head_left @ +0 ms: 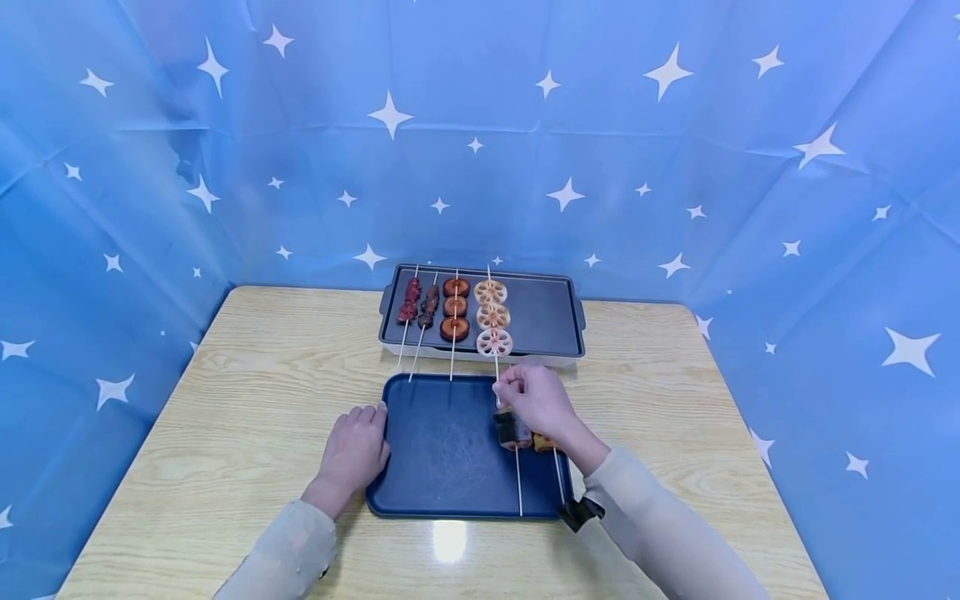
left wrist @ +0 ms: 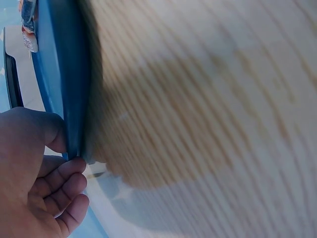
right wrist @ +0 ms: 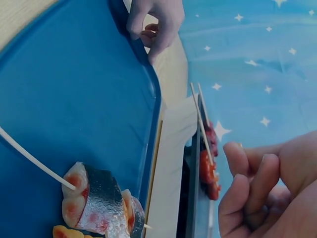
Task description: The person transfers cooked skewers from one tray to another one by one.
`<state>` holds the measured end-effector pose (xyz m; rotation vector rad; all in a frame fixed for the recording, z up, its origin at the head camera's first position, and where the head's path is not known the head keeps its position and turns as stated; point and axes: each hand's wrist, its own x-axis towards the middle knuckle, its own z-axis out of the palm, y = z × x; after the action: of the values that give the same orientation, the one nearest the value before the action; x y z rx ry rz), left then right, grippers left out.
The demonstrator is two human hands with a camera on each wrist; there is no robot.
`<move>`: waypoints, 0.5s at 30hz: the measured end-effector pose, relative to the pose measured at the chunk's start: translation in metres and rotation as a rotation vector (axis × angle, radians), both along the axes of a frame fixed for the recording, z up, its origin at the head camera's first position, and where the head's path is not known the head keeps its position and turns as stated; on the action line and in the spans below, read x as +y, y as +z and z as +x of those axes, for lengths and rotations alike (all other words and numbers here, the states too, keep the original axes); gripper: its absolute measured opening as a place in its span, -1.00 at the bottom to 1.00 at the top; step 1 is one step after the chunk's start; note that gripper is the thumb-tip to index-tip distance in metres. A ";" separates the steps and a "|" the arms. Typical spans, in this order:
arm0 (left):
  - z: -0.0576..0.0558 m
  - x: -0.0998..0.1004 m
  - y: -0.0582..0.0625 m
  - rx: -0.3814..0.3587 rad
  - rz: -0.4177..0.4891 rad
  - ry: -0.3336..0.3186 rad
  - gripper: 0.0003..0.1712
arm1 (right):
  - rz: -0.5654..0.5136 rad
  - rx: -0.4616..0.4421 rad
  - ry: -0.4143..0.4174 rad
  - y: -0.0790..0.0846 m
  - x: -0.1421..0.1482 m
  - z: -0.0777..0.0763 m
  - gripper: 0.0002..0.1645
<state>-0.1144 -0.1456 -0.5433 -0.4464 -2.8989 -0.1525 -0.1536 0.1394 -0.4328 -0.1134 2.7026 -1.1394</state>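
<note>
My left hand [head_left: 351, 448] pinches the left rim of a dark blue tray [head_left: 435, 475] between thumb and fingers, also seen in the left wrist view. At the tray's far edge, the curled fingers of my right hand [head_left: 542, 402] meet at the stick of a lotus root skewer [head_left: 493, 317]. Its three slices lie on a grey grill pan [head_left: 543, 312]; in the right wrist view the skewer is out of sight. Below that hand, a skewer with dark-skinned fish-like chunks [head_left: 513, 429] lies on the tray. Beside it is a skewer with yellow pieces [head_left: 543, 443], partly hidden.
Left of the lotus root on the pan lie a mushroom-like skewer [head_left: 454, 307], a dark brown meat skewer [head_left: 429, 307] and a red meat skewer [head_left: 409, 302]. Their sticks overhang the pan's near edge. A blue star-printed cloth [head_left: 480, 167] surrounds the wooden table [head_left: 225, 400].
</note>
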 end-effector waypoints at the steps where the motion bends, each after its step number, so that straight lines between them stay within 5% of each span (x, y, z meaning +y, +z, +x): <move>1: 0.000 0.000 0.000 -0.001 0.000 0.000 -0.43 | 0.002 0.003 0.000 0.000 0.000 0.001 -0.80; 15: 0.000 0.000 0.001 -0.017 -0.007 0.005 -0.42 | -0.025 -0.033 0.037 -0.002 0.003 0.025 -0.83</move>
<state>-0.1145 -0.1454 -0.5426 -0.4412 -2.9178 -0.1466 -0.1285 0.1424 -0.4349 -0.1472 2.6470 -1.1546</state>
